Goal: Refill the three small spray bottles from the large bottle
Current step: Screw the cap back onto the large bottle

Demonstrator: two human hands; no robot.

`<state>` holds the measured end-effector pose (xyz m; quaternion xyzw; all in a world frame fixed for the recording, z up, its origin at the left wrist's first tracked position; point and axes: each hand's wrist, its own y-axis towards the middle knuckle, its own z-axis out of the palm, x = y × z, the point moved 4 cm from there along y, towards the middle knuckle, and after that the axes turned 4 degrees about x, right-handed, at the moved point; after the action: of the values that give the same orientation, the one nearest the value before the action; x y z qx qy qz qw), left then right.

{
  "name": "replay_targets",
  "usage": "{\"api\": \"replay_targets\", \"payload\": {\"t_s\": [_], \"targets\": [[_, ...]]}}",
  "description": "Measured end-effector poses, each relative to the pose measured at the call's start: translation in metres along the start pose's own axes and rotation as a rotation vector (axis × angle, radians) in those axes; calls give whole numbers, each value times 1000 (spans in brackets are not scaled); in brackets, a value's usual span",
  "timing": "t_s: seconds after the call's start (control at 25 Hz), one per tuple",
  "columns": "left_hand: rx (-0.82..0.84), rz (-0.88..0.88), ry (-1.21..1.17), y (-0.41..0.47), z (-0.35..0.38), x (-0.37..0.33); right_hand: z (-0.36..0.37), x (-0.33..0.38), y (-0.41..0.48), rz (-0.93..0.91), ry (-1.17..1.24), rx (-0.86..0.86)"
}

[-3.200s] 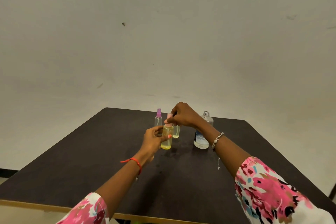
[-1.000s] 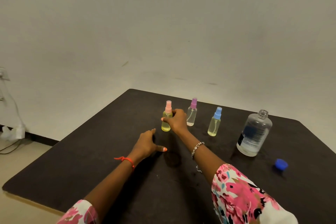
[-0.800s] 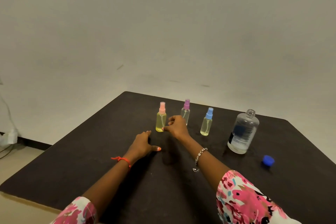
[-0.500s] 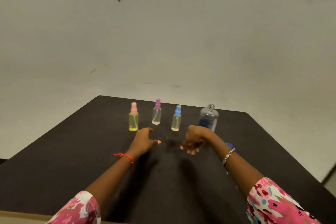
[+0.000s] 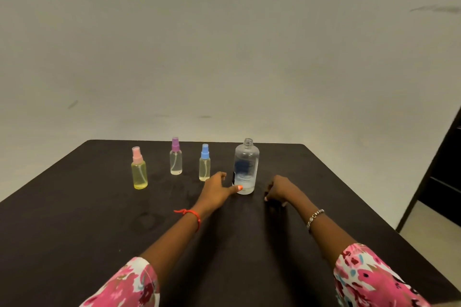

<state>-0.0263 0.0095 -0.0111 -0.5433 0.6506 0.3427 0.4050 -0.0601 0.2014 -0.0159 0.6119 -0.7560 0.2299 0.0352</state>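
Note:
Three small spray bottles stand in a row on the dark table point(image 5: 99, 219). The pink-capped bottle point(image 5: 139, 169) holds the most yellow liquid. The purple-capped bottle point(image 5: 175, 158) and the blue-capped bottle point(image 5: 204, 164) hold a little. To their right stands the large clear bottle point(image 5: 246, 166), uncapped and nearly empty. My left hand point(image 5: 216, 190) is open at its base, with the thumb tip in front of the bottle. My right hand point(image 5: 279, 189) rests to the right of it, fingers curled down onto the table. The large bottle's blue cap is not visible.
A plain wall rises behind the table's far edge. A dark door frame point(image 5: 444, 177) stands at the right. Faint wet rings point(image 5: 147, 222) mark the tabletop in front of the pink-capped bottle.
My right hand let go of the pink-capped bottle and moved right, past the large bottle, to where the blue cap lay. My left hand slid right to the large bottle's base.

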Motion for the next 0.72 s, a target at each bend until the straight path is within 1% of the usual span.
{"api": "replay_targets", "payload": {"t_s": [0.04, 0.08, 0.12, 0.16, 0.2, 0.24, 0.28, 0.32, 0.36, 0.4, 0.48, 0.64, 0.72], "targets": [[0, 2, -10, 1, 0, -2, 0, 0, 1, -5, 33, -13], [1, 5, -17, 1, 1, -5, -3, 0, 0, -21, 89, -63], [-5, 11, -20, 3, 1, -6, -10, 3, -1, -58, 163, -154], [-7, 18, -26, 5, 1, -8, -21, 7, -2, -105, 290, -261], [-1, 26, -32, 9, 3, -11, -33, 11, -4, -165, 478, -349], [11, 36, -45, 13, 6, -14, -46, 17, -10, -229, 701, -394], [16, 48, -60, 18, 10, -18, -56, 25, -13, -300, 900, -394], [14, 61, -82, 22, 13, -22, -66, 33, -18, -358, 1036, -382], [5, 74, -106, 25, 16, -26, -75, 42, -22, -404, 1105, -373], [-14, 86, -123, 27, 18, -30, -81, 51, -25, -449, 1127, -371], [-71, 120, -126, 31, 21, -36, -85, 66, -29, -526, 1090, -385], [-146, 157, -124, 35, 22, -43, -81, 80, -32, -571, 874, -519], [-137, 157, -132, 36, 21, -44, -77, 82, -29, -610, 824, -504]]}}
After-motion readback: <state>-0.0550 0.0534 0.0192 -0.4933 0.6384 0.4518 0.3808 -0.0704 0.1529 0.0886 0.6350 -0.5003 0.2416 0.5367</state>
